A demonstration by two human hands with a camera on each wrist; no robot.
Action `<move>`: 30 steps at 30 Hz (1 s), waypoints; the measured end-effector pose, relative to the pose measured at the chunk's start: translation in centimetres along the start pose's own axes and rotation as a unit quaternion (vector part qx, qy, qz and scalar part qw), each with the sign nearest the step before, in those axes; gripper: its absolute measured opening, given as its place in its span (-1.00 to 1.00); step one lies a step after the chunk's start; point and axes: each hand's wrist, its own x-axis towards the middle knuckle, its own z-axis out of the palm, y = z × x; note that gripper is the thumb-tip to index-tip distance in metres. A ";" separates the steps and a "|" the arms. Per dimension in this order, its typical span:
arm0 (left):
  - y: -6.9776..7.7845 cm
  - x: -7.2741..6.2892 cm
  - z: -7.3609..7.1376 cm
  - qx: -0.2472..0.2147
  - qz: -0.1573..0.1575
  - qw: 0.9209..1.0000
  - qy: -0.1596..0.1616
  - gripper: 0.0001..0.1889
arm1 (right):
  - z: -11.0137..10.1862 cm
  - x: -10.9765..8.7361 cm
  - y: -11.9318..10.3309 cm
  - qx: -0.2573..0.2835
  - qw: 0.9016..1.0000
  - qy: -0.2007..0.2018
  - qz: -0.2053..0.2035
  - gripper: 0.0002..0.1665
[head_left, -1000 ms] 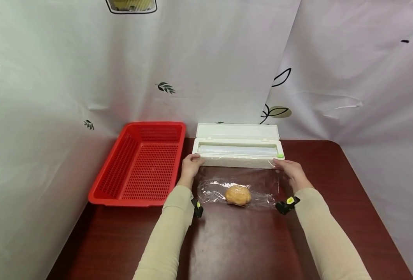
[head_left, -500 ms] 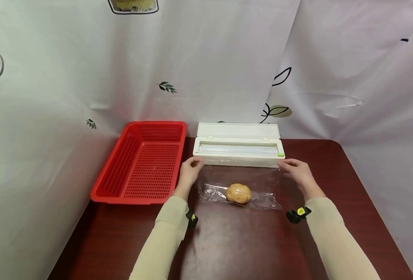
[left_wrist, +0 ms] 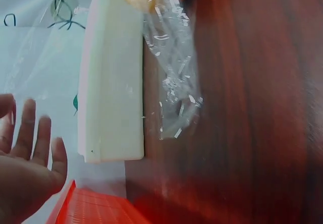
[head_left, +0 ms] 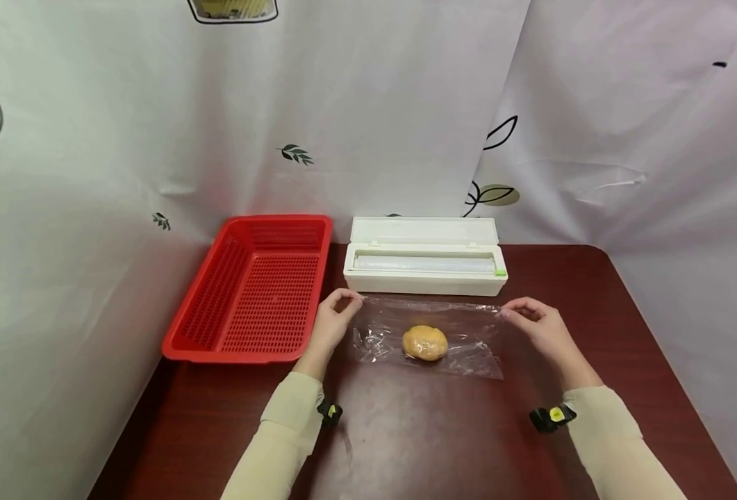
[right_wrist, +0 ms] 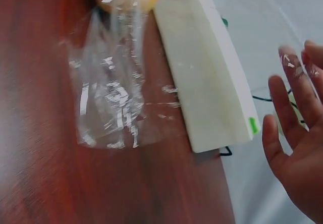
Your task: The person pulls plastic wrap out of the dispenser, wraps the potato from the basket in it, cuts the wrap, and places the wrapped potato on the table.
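A sheet of clear plastic wrap is stretched between both hands, its near part lying crumpled on the table. My left hand pinches the wrap's far left corner between thumb and finger; my right hand pinches the far right corner. A round, golden-brown bread bun sits on the table under the wrap, midway between the hands. Behind the sheet stands a white wrap dispenser box, lid raised, a roll of film inside. In the right wrist view, film clings over the right hand's fingertips.
A red plastic basket stands to the left of the dispenser, close to the left hand. The dark red wooden table ends at a white patterned curtain behind and at both sides.
Both hands have drawn the wrap's far edge away from the dispenser, toward the person, and spread slightly apart. The edge now lies in front of the box. The bun has barely moved.
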 end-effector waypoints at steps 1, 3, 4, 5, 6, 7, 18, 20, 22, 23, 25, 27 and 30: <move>0.4 -0.4 -0.2 -0.008 0.001 1.000 -0.015 -0.89 | 0.0 -0.3 0.1 -0.001 1.000 -0.010 -0.003 -0.67; 1.1 -1.1 -0.5 -0.015 0.001 0.999 -0.040 -0.89 | 0.1 -0.9 0.3 -0.002 1.000 -0.026 -0.001 -0.68; 1.4 -1.4 -0.6 -0.013 0.001 0.999 -0.049 -0.90 | 0.1 -1.2 0.5 -0.002 0.999 -0.033 0.001 -0.69; 1.7 -1.7 -0.7 -0.008 0.001 0.999 -0.054 -0.90 | 0.1 -1.4 0.7 0.000 0.999 -0.041 0.003 -0.69; 1.9 -2.0 -0.8 -0.004 0.001 0.998 -0.057 -0.90 | 0.1 -1.6 0.9 -0.004 0.999 -0.045 0.005 -0.70; 1.9 -2.1 -0.8 -0.004 -0.002 0.998 -0.058 -0.90 | 0.1 -1.7 1.1 -0.004 0.999 -0.050 0.006 -0.70; -3.6 -1.7 -0.7 0.125 -0.027 0.987 -0.093 -0.95 | 1.4 -1.7 4.0 -0.069 0.987 -0.144 -0.015 -0.83; -4.2 -1.7 -0.7 0.171 -0.038 0.977 -0.120 -0.97 | 1.7 -1.7 4.6 -0.088 0.982 -0.166 -0.014 -0.86; -4.6 -1.7 -0.7 0.213 -0.046 0.965 -0.147 -0.97 | 2.2 -1.6 5.0 -0.115 0.977 -0.180 -0.017 -0.89; -4.8 -1.7 -0.6 0.237 -0.045 0.958 -0.158 -0.97 | 2.4 -1.6 5.1 -0.133 0.974 -0.182 -0.021 -0.90; -5.0 -1.7 -0.5 0.284 -0.043 0.942 -0.174 -0.95 | 2.9 -1.5 5.3 -0.173 0.968 -0.180 -0.033 -0.91; -5.1 -1.6 -0.3 0.335 -0.036 0.923 -0.187 -0.93 | 3.3 -1.5 5.4 -0.204 0.962 -0.177 -0.048 -0.91; -5.3 -1.5 0.1 0.399 -0.024 0.895 -0.200 -0.92 | 3.9 -1.4 5.4 -0.236 0.955 -0.173 -0.057 -0.89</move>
